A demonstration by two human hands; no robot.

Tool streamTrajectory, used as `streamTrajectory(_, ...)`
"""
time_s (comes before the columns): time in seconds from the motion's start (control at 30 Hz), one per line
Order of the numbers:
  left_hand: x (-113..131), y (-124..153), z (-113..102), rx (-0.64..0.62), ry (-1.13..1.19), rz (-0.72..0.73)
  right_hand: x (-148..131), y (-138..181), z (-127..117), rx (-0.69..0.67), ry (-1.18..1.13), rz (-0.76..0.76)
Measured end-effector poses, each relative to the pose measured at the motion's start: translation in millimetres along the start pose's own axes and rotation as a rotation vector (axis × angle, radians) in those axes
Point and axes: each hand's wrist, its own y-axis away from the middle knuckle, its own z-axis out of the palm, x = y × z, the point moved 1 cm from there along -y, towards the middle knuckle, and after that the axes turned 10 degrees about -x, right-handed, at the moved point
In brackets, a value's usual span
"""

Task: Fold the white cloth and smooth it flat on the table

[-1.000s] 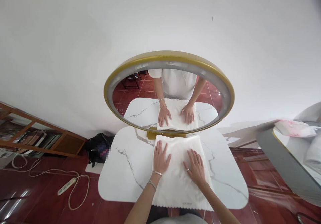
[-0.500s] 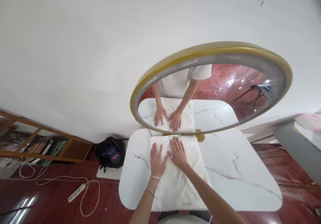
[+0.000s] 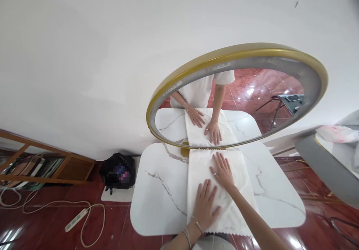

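A white cloth [image 3: 200, 167] with a scalloped edge lies flat on a white marble-patterned table [image 3: 157, 197], reaching from the near edge to the mirror's base. My left hand [image 3: 204, 205] rests flat on the near part of the cloth, fingers spread. My right hand [image 3: 222, 169], wearing a ring, lies flat on the far part of the cloth, fingers spread. Both hands hold nothing. A round gold-framed mirror [image 3: 238, 55] stands at the table's far edge and reflects the cloth, the hands and my torso.
A black bag [image 3: 117, 171] sits on the red tiled floor left of the table, on a white mat. A power strip [image 3: 75, 220] with its cable lies further left, by a low wooden shelf [image 3: 42, 160]. Another table with a pink and white package [image 3: 336, 133] is at the right.
My left hand has slid back toward the near edge of the cloth, and my right hand has moved right along the far part. The view has shifted slightly.
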Motion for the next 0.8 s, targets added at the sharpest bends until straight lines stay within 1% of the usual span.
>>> streamTrajectory(0.07,-8,6,-3,-0.005,0.009,-0.005,-11,0,0,0.005,-0.005,0.015)
streamTrajectory(0.13,-18,14,-9,0.004,0.007,-0.031,-30,-3,3,0.018,-0.025,0.019)
streamTrajectory(0.3,-49,53,-29,0.003,-0.064,-0.12,-97,-18,19,0.074,-0.124,-0.024)
streamTrajectory(0.43,-79,86,-44,0.037,-0.152,-0.208,-152,-38,32,0.069,-0.178,-0.095)
streamTrajectory(0.53,-97,106,-51,0.048,-0.183,-0.246,-179,-51,36,0.066,-0.194,-0.159)
streamTrajectory(0.6,-104,114,-53,0.068,-0.178,-0.265,-184,-52,34,0.067,-0.218,-0.175)
streamTrajectory(0.67,-109,114,-55,0.115,-0.153,-0.311,-179,-46,32,0.075,-0.241,-0.156)
streamTrajectory(0.73,-116,103,-60,0.184,-0.12,-0.394,-168,-36,30,0.101,-0.244,-0.1)
streamTrajectory(0.8,-127,83,-67,0.239,-0.099,-0.463,-157,-27,29,0.114,-0.229,-0.052)
